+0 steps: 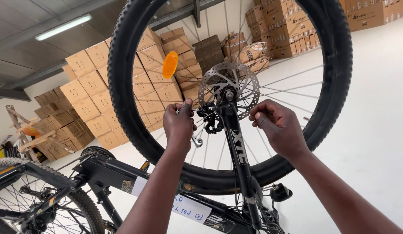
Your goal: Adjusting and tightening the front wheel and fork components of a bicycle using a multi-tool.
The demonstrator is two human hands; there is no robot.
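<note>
I had the bicycle upside down in front of me, its front wheel [331, 86] raised in the fork leg [236, 143], and both my hands were up at the brake; my left hand [179, 123] was closed around a small silvery tool [195, 139], most likely a hex key, its short end poking out below my fist and its upper end near the black brake caliper [210, 118], though I could not tell whether it sat in a bolt; my right hand [277, 125] was just right of the fork leg, thumb and forefinger pinched together on something too thin to make out, perhaps a cable, close to the edge of the disc rotor [228, 89].

As I judged it, the work wanted a steady, square hold on the tool so it would not slip out of a bolt head; small turns rather than big ones; and the pinching hand kept clear of the rotor's edge and the spokes [292, 73].

The rotor was thin bright steel, round and pierced with cut-outs, its rim scalloped; the caliper was a blocky matt black lump just left of the fork; the fork leg was glossy black tube; the tyre was knobbly black rubber, the spokes fine and taut, and an orange oval reflector [169, 64] of smooth plastic was clipped among them at the upper left. Far behind stood stacks of brown cardboard boxes [93, 82], dull and square-cornered; a second wheel [32, 199] lay near at the lower left.
</note>
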